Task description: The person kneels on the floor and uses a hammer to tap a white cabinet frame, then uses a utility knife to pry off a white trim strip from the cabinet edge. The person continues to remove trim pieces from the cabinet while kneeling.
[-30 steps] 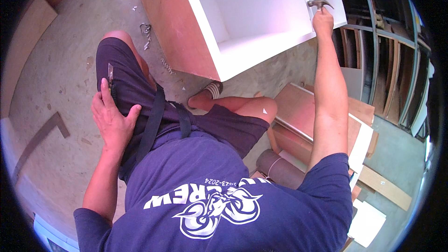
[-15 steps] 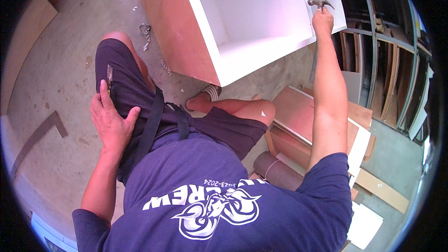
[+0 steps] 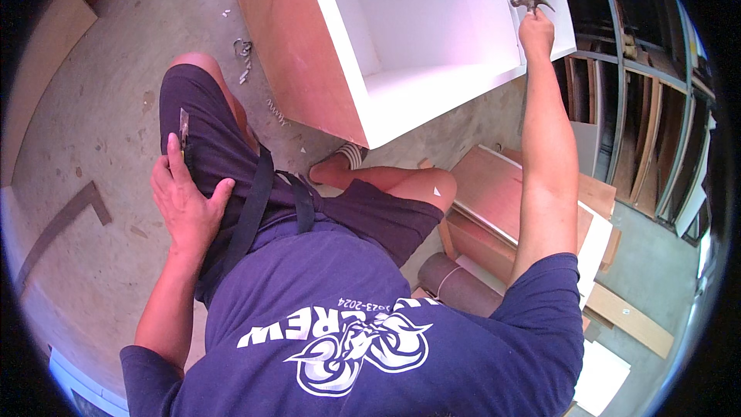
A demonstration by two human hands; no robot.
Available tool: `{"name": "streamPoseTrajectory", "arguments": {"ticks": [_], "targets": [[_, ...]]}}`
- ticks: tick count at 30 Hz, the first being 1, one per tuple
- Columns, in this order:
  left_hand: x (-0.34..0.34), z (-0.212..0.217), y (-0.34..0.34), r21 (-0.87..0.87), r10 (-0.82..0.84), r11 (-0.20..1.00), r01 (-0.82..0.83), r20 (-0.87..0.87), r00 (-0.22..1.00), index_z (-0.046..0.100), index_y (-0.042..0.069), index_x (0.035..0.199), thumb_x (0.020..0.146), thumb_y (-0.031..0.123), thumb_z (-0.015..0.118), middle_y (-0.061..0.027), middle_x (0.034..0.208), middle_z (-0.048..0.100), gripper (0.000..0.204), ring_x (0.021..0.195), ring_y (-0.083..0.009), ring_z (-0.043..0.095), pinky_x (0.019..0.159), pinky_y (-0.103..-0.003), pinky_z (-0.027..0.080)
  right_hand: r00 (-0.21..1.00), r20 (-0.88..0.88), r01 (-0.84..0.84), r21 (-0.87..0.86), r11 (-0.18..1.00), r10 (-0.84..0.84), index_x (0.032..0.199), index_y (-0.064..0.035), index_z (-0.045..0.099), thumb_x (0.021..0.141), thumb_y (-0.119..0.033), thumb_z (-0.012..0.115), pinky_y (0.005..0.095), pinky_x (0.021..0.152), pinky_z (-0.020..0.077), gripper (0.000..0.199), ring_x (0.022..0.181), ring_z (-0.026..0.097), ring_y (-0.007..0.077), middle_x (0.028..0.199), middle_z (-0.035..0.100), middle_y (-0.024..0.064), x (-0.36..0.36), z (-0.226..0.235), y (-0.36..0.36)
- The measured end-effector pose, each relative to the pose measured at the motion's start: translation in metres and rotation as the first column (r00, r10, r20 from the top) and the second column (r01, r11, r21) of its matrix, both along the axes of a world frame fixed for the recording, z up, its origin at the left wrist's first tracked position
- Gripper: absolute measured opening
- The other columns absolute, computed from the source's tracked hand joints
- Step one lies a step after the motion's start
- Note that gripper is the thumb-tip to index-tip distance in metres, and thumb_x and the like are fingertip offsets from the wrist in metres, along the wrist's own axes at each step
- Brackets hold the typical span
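Shifted nearer: brown-and-white wooden cabinet. Grey claw hammer clamped in right hand; grey-bladed tool touched by left hand, grip unclear.

Right hand grips a hammer; left hand half-covers a knife on the thigh.

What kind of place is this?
Probably a woodworking or cabinet workshop: the right hand grips a claw hammer by a white-lined, box-like cabinet, and many boards stand on edge at the right.
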State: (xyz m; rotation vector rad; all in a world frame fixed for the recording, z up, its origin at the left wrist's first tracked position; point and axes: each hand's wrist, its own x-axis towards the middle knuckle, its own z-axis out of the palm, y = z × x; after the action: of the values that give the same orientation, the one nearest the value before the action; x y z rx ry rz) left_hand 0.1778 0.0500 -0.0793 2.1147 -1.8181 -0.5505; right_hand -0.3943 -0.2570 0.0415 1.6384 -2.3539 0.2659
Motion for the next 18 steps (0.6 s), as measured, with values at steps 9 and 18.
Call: {"name": "streamPoseTrajectory", "arguments": {"ticks": [9,18], "targets": [[-0.001,0.002,-0.001,0.001,-0.005,1.000,0.005,-0.001,1.000,0.019,0.010,0.158,0.065,0.033,0.087,-0.0240,0.130,0.044,0.117,0.118,-0.0421,0.046,0.102,-0.050,0.038,1.000,-0.001,0.021,0.031,0.999,-0.021,0.115,-0.0100,0.069,0.095,-0.025,0.047,0.0497,0.093,0.0494,0.033,0.105,0.063,0.0443,0.109,0.068,0.0248,0.003,0.003,-0.006],[-0.002,0.002,0.000,-0.014,0.005,1.000,-0.006,-0.013,1.000,0.019,0.012,0.158,0.064,0.031,0.088,-0.0239,0.131,0.044,0.118,0.119,-0.0419,0.045,0.103,-0.050,0.037,0.999,-0.016,-0.039,-0.046,0.998,0.038,0.116,-0.0063,0.069,0.094,-0.026,0.047,0.0491,0.095,0.0483,0.036,0.108,0.062,0.0444,0.112,0.068,0.0245,0.008,0.004,-0.019]]}}
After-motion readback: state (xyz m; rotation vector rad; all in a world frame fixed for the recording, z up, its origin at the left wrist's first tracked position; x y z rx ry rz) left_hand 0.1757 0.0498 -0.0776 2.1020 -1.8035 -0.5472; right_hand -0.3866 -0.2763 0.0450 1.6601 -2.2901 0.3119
